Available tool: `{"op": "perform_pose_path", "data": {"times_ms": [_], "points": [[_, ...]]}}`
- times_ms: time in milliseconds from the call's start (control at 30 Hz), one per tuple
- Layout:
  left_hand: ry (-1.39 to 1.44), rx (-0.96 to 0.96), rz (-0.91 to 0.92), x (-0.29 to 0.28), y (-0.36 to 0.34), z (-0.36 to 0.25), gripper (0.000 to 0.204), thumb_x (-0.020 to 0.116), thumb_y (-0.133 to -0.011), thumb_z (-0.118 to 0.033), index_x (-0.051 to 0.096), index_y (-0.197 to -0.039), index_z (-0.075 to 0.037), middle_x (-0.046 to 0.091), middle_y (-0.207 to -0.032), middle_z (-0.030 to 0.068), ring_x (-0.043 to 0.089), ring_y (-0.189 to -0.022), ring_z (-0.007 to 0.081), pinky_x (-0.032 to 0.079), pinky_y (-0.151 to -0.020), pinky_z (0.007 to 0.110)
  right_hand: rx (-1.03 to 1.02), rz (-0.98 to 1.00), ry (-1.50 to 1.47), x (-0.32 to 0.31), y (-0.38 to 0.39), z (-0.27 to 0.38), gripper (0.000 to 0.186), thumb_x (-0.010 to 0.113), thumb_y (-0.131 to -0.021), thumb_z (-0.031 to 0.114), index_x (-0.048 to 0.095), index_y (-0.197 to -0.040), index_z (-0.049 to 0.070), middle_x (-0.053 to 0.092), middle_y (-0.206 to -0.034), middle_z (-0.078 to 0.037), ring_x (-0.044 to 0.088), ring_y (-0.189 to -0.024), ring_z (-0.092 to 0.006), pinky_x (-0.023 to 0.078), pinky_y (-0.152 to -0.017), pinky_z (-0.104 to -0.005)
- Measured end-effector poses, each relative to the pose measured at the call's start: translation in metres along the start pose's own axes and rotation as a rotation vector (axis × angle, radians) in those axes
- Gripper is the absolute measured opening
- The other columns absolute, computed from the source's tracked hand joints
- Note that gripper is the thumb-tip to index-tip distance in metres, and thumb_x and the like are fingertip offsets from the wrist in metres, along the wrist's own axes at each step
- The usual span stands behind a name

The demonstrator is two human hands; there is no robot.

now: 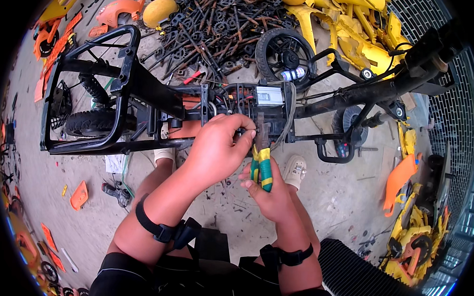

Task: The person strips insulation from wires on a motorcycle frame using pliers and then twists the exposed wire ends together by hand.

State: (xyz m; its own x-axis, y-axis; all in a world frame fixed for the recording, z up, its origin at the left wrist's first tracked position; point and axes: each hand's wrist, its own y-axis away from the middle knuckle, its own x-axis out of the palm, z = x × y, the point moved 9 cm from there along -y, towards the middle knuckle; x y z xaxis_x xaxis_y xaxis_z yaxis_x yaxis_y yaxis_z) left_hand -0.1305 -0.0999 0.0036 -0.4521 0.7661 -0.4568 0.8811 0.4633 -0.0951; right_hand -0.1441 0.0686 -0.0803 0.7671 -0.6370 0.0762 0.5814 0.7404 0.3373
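A black metal scooter frame point(323, 112) lies crosswise in front of me, with a silver controller box point(268, 96) at its middle. My left hand point(226, 142) is pinched closed among the wiring just left of the pliers; what its fingertips hold is hidden or too small to name. My right hand point(264, 194) grips pliers point(265, 170) with green and yellow handles, their metal jaws pointing up into the frame beside my left fingertips. An orange panel point(184, 129) shows beneath the frame's middle.
A heap of rusty metal parts point(216, 25) and a loose wheel point(283, 55) lie beyond the frame. Yellow body panels point(368, 48) are piled top right, orange panels point(399, 181) at right. A dark ribbed mat point(363, 275) is at lower right, a small black tool point(116, 194) at left.
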Motion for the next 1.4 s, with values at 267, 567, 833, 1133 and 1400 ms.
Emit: {"op": "perform_pose_path", "data": {"times_ms": [267,567,833,1133,1400], "points": [[0.082,-0.054,0.009,-0.002,0.003,0.003,0.013,0.073,-0.088,-0.008,0.068,-0.097,0.000,0.066,-0.084,0.0080,0.060,-0.072,0.0151,0.048,-0.065,0.030,0.040,-0.008,-0.193,0.014,0.003,0.007,0.040,0.059,-0.099,0.004,0.042,-0.135,0.002,0.058,-0.098,-0.005,0.057,-0.078,-0.0111,0.049,-0.066,-0.0268],[0.109,-0.067,0.018,0.001,0.000,0.004,0.015,0.074,-0.086,-0.007,0.071,-0.099,0.000,0.067,-0.084,0.0067,0.058,-0.072,0.0131,0.048,-0.065,0.028,0.062,-0.090,-0.206,0.012,0.004,0.005,0.041,0.055,-0.096,-0.004,0.043,-0.135,0.001,0.057,-0.092,-0.004,0.053,-0.065,-0.0082,0.044,-0.056,-0.0242],[0.341,-0.102,0.037,0.007,0.000,0.016,0.014,0.070,-0.095,-0.009,0.068,-0.104,0.001,0.067,-0.088,0.0031,0.057,-0.078,0.0089,0.049,-0.071,0.026,-0.025,-0.220,-0.252,0.001,0.006,0.018,0.044,0.053,-0.094,-0.005,0.043,-0.136,0.002,0.058,-0.094,-0.005,0.056,-0.066,-0.0094,0.048,-0.058,-0.0251],[0.891,-0.224,0.193,0.024,0.002,0.015,0.015,0.064,-0.100,-0.013,0.066,-0.110,-0.002,0.069,-0.105,0.0040,0.061,-0.096,0.0096,0.049,-0.086,0.025,0.027,-0.483,-0.658,-0.054,0.027,0.024,0.055,0.045,-0.086,0.005,0.043,-0.141,0.004,0.064,-0.120,-0.014,0.064,-0.098,-0.0244,0.051,-0.071,-0.0317],[0.943,-0.261,0.259,0.043,0.001,0.010,0.018,0.065,-0.101,-0.017,0.066,-0.111,-0.003,0.070,-0.105,0.0047,0.062,-0.093,0.0104,0.049,-0.085,0.025,0.267,-0.459,-1.044,-0.043,0.039,-0.017,0.056,0.044,-0.085,0.001,0.039,-0.140,-0.002,0.051,-0.138,-0.021,0.053,-0.127,-0.0390,0.052,-0.100,-0.0479]]}}
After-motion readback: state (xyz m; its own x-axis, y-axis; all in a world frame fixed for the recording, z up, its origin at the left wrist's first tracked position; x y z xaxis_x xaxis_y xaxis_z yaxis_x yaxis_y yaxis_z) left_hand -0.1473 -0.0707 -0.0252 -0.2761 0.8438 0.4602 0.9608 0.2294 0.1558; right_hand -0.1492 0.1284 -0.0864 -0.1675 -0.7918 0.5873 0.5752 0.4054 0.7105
